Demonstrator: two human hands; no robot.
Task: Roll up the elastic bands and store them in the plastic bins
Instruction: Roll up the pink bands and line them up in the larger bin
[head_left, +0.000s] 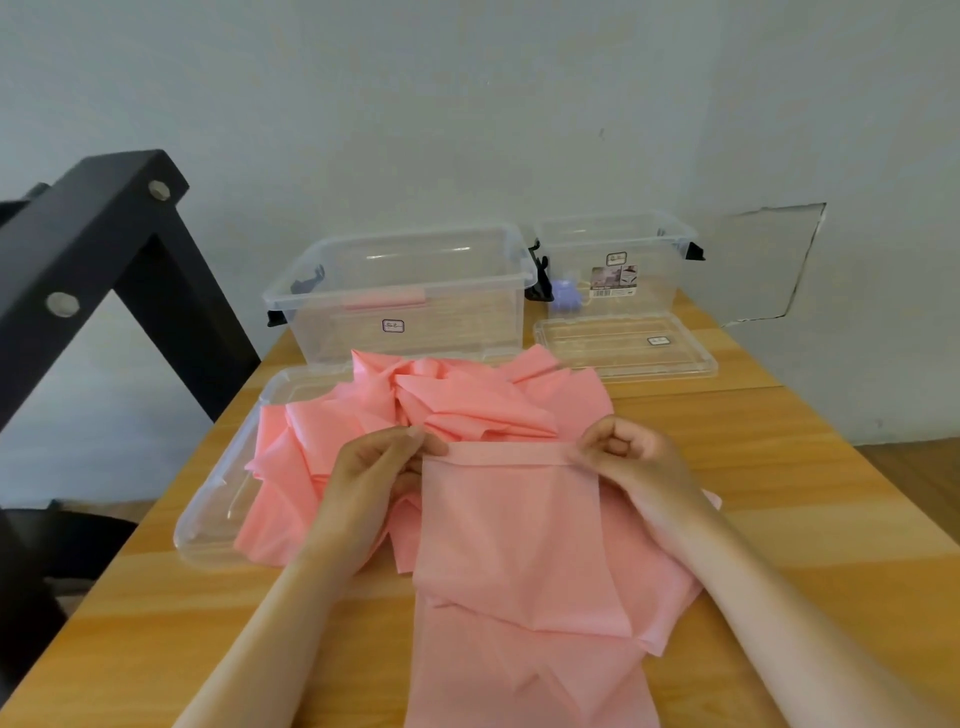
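Pink elastic band (511, 530) runs up from 6 o'clock; left hand (374, 467) and right hand (631, 457) pinch its folded far edge, clear bin (405, 306) at 12 o'clock.

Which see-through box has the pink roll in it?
The larger bin on the left: a pink roll lies inside it. The smaller bin on the right shows something purple instead.

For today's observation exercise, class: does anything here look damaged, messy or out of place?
Yes. A jagged, cracked patch scars the wall right of the smaller bin. Unrolled pink bands lie crumpled in a heap across a bin lid on the table.
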